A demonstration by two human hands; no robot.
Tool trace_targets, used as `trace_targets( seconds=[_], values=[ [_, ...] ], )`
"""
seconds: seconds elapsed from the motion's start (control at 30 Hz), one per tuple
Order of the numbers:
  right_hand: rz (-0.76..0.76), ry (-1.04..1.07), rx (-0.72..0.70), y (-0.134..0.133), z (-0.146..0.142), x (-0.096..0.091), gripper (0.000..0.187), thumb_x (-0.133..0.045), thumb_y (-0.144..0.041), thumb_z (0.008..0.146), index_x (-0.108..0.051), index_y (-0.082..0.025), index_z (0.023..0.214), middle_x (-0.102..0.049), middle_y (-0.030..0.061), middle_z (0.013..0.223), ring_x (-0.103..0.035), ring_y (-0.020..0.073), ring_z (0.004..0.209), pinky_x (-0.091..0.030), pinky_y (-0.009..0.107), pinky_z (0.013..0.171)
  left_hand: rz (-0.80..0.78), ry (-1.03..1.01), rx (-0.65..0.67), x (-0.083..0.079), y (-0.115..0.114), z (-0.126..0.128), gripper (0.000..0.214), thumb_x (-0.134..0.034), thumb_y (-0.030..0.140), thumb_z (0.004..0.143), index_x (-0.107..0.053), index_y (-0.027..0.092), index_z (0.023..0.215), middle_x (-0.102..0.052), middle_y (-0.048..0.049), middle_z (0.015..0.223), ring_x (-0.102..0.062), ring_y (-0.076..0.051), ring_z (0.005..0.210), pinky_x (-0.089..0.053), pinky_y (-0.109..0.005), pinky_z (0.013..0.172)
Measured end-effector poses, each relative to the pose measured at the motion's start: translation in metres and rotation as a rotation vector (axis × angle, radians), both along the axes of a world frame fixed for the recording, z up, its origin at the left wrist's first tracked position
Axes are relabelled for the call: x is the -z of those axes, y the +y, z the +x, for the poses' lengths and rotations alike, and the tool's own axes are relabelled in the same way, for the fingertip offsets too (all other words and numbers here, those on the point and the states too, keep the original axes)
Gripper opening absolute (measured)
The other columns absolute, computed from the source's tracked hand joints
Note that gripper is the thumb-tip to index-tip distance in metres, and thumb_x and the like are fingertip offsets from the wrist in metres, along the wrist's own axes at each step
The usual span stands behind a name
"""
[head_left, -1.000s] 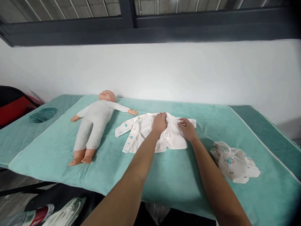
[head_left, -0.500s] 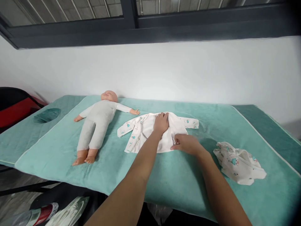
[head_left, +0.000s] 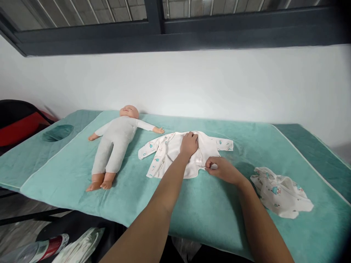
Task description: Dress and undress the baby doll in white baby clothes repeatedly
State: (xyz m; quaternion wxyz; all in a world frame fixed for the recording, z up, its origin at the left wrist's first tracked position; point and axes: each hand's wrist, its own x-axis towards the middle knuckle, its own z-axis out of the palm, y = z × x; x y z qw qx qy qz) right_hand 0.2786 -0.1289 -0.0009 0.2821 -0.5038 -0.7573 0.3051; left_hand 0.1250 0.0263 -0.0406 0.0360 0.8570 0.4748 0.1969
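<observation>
A small white baby shirt (head_left: 167, 151) with teal prints lies spread on the teal towel (head_left: 208, 204). My left hand (head_left: 189, 143) rests on the shirt's chest near the collar, fingers curled and pressing down. My right hand (head_left: 222, 168) pinches the shirt's lower right hem. A baby doll (head_left: 115, 140) in a grey suit lies on its back to the left of the shirt, its arm close to the shirt's left sleeve.
A crumpled white printed garment (head_left: 279, 191) lies on the towel at the right. The padded table has a face hole (head_left: 57, 132) at the far left. A white wall runs behind. A bottle (head_left: 35, 250) and cloth sit below the front edge.
My right hand slid from the shirt's right shoulder down to its lower hem and pinched it. The left hand stayed on the chest.
</observation>
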Motion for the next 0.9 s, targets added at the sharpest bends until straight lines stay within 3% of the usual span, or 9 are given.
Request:
trace_targets(
  seconds=[0.1,0.2,0.33,0.4,0.47,0.53,0.6,0.77,0.9],
  values=[
    [-0.162,0.029,-0.094,-0.002,0.003,0.004,0.012,-0.063,-0.033,0.083,-0.062,-0.023,0.075,-0.062,-0.0025,0.067,-0.052,0.014,0.062,-0.039,0.026,0.058,-0.001,-0.001,-0.001,0.001,0.0,0.0,0.025,-0.046,0.017,0.094,-0.062,0.019,0.112,-0.056,-0.0115,0.119,-0.049,-0.027,0.112,-0.04,-0.041,0.097],
    [-0.143,-0.073,-0.083,-0.002,-0.002,0.006,0.023,-0.065,-0.042,0.086,-0.062,-0.023,0.073,-0.059,-0.0027,0.063,-0.049,0.0135,0.058,-0.035,0.026,0.054,-0.005,-0.001,0.0,0.002,0.001,0.001,0.025,-0.045,0.014,0.092,-0.062,0.019,0.11,-0.057,-0.0113,0.118,-0.05,-0.027,0.111,-0.04,-0.041,0.097],
    [0.168,-0.172,0.12,0.0,-0.018,0.004,0.03,-0.052,-0.048,0.096,-0.065,-0.025,0.082,-0.068,0.0038,0.083,-0.06,0.0203,0.078,-0.044,0.034,0.072,-0.008,-0.015,-0.026,0.001,0.0,0.001,0.027,-0.042,0.009,0.091,-0.059,0.019,0.11,-0.058,-0.0113,0.115,-0.051,-0.027,0.109,-0.04,-0.04,0.094],
    [0.288,-0.142,0.175,0.004,-0.025,0.006,0.029,-0.046,-0.046,0.099,-0.067,-0.025,0.101,-0.069,0.0084,0.106,-0.061,0.025,0.102,-0.046,0.04,0.092,-0.006,-0.023,-0.038,0.0,-0.001,0.001,0.028,-0.042,0.01,0.091,-0.056,0.019,0.113,-0.058,-0.0117,0.115,-0.051,-0.027,0.109,-0.04,-0.041,0.094],
    [0.357,-0.141,0.235,0.01,-0.03,0.014,0.039,-0.045,-0.046,0.099,-0.059,-0.022,0.127,-0.059,0.0134,0.135,-0.051,0.0288,0.128,-0.038,0.045,0.108,-0.001,-0.026,-0.041,0.0,-0.002,0.001,0.032,-0.042,0.01,0.092,-0.053,0.019,0.12,-0.058,-0.0117,0.119,-0.05,-0.027,0.112,-0.04,-0.041,0.095],
    [0.368,-0.209,0.3,0.019,-0.032,0.026,0.056,-0.043,-0.048,0.099,-0.045,-0.015,0.144,-0.042,0.0175,0.153,-0.035,0.0311,0.143,-0.03,0.048,0.116,0.003,-0.026,-0.041,-0.001,-0.003,0.002,0.036,-0.042,0.011,0.092,-0.052,0.02,0.125,-0.058,-0.0116,0.122,-0.049,-0.028,0.114,-0.039,-0.042,0.097],
    [0.334,-0.31,0.337,0.027,-0.032,0.039,0.062,-0.038,-0.049,0.1,-0.038,-0.01,0.149,-0.036,0.0199,0.157,-0.028,0.0322,0.148,-0.025,0.051,0.118,0.005,-0.029,-0.044,-0.003,-0.004,0.003,0.035,-0.043,0.012,0.092,-0.053,0.02,0.125,-0.058,-0.012,0.123,-0.049,-0.028,0.116,-0.038,-0.043,0.098],
    [0.271,-0.529,0.353,0.037,-0.028,0.056,0.064,-0.029,-0.05,0.102,-0.04,-0.008,0.15,-0.035,0.0189,0.157,-0.03,0.0323,0.147,-0.023,0.052,0.118,0.025,-0.066,-0.036,-0.014,-0.015,0.002,0.03,-0.044,0.014,0.093,-0.059,0.02,0.119,-0.061,-0.011,0.119,-0.051,-0.026,0.115,-0.039,-0.042,0.1],
    [0.294,-0.607,0.362,0.036,-0.029,0.057,0.068,-0.025,-0.052,0.102,-0.038,-0.007,0.151,-0.031,0.0183,0.159,-0.028,0.0305,0.149,-0.022,0.051,0.118,0.044,-0.088,-0.008,-0.019,-0.046,-0.034,0.032,-0.048,0.011,0.089,-0.061,0.021,0.117,-0.062,-0.0082,0.121,-0.054,-0.023,0.114,-0.044,-0.037,0.096]
  ],
)
